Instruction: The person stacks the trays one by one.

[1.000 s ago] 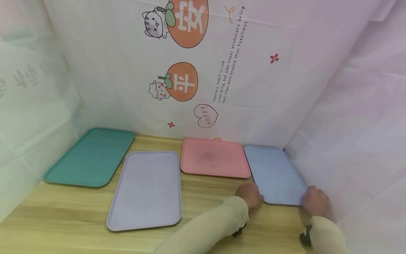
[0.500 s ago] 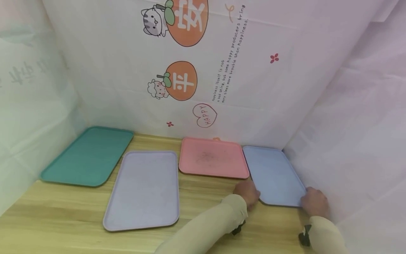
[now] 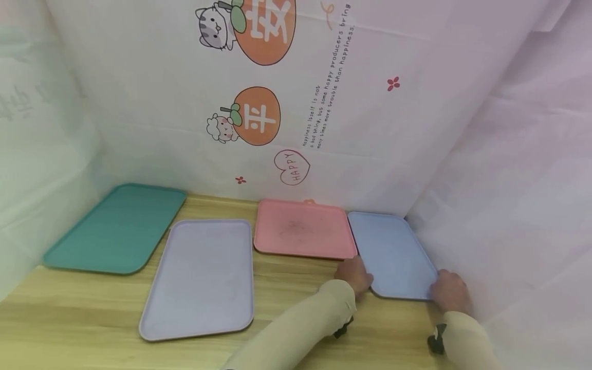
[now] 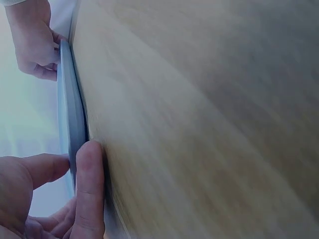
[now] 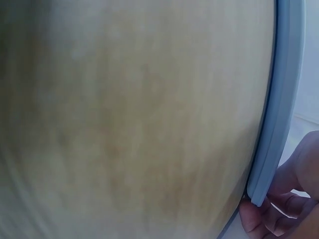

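A light blue tray lies flat on the wooden table at the right, beside the side cloth. My left hand pinches its near left corner. The left wrist view shows the thumb on the tray's rim and a finger along its outer side, low against the wood. At the near right corner, my right hand pinches the tray between thumb and fingers. The right wrist view has those fingers curled at the end of the tray's edge, partly out of frame.
Left of the blue tray a pink tray with dark smudges sits against the back cloth. A pale lavender tray and a green tray lie farther left. The wooden table extends along the front.
Everything has shifted slightly left in the head view, hands and trays together. Both hands keep their hold on the blue tray's near corners.
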Tool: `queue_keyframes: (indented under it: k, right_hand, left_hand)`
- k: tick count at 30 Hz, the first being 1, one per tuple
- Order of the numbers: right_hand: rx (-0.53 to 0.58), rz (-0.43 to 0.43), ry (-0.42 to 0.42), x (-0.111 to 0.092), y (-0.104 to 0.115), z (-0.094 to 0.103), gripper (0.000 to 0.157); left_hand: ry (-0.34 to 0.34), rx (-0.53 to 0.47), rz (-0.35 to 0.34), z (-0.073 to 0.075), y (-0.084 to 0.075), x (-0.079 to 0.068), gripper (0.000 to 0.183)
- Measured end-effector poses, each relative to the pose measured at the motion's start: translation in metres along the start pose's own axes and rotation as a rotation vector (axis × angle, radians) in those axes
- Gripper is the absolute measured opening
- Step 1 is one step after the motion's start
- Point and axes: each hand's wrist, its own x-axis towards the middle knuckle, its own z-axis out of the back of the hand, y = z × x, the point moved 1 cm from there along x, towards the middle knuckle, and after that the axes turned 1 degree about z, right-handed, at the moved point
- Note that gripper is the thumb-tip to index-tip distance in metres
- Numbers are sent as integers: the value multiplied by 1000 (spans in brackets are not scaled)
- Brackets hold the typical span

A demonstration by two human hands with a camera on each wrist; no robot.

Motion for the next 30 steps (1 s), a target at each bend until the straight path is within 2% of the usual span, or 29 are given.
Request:
queue_keyframes:
  k: [5, 9, 15, 20, 30]
  right_hand:
    - [-5, -7, 54, -2, -1, -5, 34]
    - [-25, -21, 77, -5, -2, -8, 32]
    - [-22, -51, 69, -6, -7, 2, 34]
    - [-12, -60, 77, -8, -4, 9, 36]
    - [9, -51, 25, -15, 4, 14, 28]
  left_hand:
    - [-32, -36, -4, -2, 2, 0, 17]
    - [-39, -95, 15, -4, 2, -1, 22]
    - [-26, -193, 40, -5, -8, -5, 21]
    - [-48, -240, 68, -6, -8, -2, 18]
    - [-10, -314, 79, -3, -3, -4, 14]
